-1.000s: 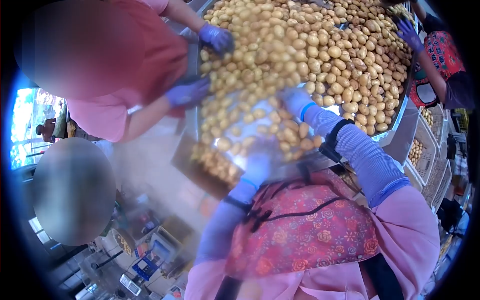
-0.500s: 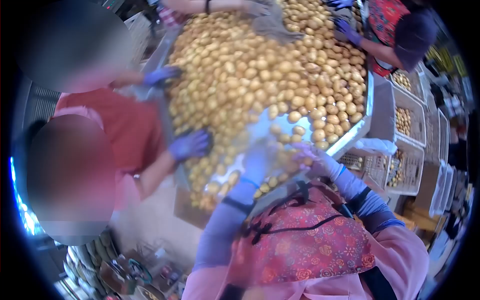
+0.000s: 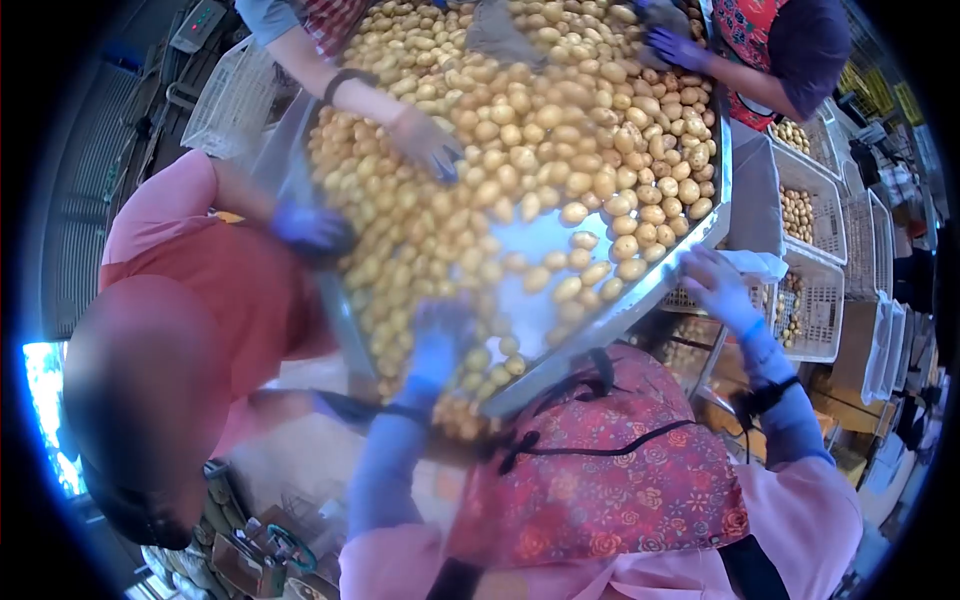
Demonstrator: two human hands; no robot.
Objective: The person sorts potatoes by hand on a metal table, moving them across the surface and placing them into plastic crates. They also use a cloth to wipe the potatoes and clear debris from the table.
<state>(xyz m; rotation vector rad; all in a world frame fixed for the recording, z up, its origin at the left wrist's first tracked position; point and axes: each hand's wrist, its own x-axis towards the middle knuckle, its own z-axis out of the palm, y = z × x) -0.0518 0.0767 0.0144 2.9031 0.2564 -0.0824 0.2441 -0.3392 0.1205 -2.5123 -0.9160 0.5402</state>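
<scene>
Many small yellow potatoes (image 3: 520, 160) cover a metal-rimmed sorting table (image 3: 625, 310). My left hand (image 3: 442, 330), in a pale purple glove, is on or just above the potatoes near the table's front left; motion smears its fingers. My right hand (image 3: 716, 285), gloved alike, is just outside the right rim, above the crates. Its fingers look loosely stretched, and I see nothing in them. A bare patch of tabletop (image 3: 525, 245) lies between my hands, with several loose potatoes at its right side.
Co-workers' gloved hands are on the potatoes: one at the upper left (image 3: 430, 145), one at the left rim (image 3: 312, 228), one at the upper right (image 3: 680, 48). White plastic crates (image 3: 815, 310) holding potatoes stand at the right. A grey cloth (image 3: 505, 35) lies among potatoes at the back.
My hands have moved apart: the left one leftward over the potatoes, the right one rightward and up past the rim. The co-worker's hand at the back has come forward and left.
</scene>
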